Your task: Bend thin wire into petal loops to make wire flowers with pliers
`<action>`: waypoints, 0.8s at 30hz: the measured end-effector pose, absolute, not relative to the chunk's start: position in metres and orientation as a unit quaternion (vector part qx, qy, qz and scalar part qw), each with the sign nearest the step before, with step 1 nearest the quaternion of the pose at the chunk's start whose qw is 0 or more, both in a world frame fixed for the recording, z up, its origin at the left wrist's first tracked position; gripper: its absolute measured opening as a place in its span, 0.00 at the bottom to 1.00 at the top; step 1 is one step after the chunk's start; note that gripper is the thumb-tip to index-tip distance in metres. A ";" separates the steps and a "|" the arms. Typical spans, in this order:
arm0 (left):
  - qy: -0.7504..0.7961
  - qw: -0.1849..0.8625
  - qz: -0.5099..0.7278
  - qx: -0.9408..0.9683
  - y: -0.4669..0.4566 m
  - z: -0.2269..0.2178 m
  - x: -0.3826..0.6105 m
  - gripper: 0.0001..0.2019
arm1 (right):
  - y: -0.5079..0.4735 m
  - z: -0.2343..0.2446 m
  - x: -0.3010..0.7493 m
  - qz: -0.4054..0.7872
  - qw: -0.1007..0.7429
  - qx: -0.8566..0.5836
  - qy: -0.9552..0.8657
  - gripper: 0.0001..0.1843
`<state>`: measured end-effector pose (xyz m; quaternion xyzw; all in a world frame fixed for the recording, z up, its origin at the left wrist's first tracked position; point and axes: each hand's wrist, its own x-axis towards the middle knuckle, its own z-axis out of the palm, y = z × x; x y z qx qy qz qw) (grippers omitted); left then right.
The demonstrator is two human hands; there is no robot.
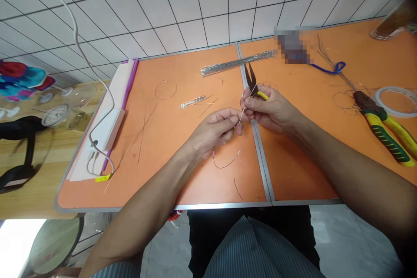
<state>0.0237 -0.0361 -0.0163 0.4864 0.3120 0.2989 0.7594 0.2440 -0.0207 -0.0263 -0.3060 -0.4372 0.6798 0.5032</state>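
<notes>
Close together above the orange table, both my hands are closed on a thin silvery wire (pixel 241 115). My left hand (pixel 221 127) pinches its lower part between thumb and fingers. My right hand (pixel 269 106) grips the upper part between thumb and forefinger. That same hand also keeps small needle-nose pliers (pixel 251 79), with dark jaws pointing up and away and yellow handles mostly covered by the palm. Below my left hand hangs a curved thin wire loop (pixel 224 167); where it joins the fingers is hidden. A short dark wire piece (pixel 238 189) lies nearer the table edge.
A bundle of straight wires (pixel 234 64) lies at the back. Left of my hands are short cut wires (pixel 192 102), a wire ring (pixel 166 90) and a white power strip (pixel 107 130). Large yellow-green pliers (pixel 384 128) and a white ring-shaped spool (pixel 379 95) sit at right.
</notes>
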 end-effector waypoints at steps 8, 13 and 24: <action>0.311 0.742 0.284 0.522 -0.039 -0.015 0.025 0.16 | -0.022 -0.025 0.243 0.678 0.488 -0.312 -0.452 0.24; 0.308 0.735 0.283 0.534 -0.039 -0.013 0.026 0.14 | -0.022 -0.026 0.241 0.677 0.485 -0.305 -0.462 0.22; 0.350 0.698 0.329 0.531 -0.040 -0.010 0.028 0.13 | -0.022 -0.025 0.243 0.687 0.475 -0.306 -0.456 0.23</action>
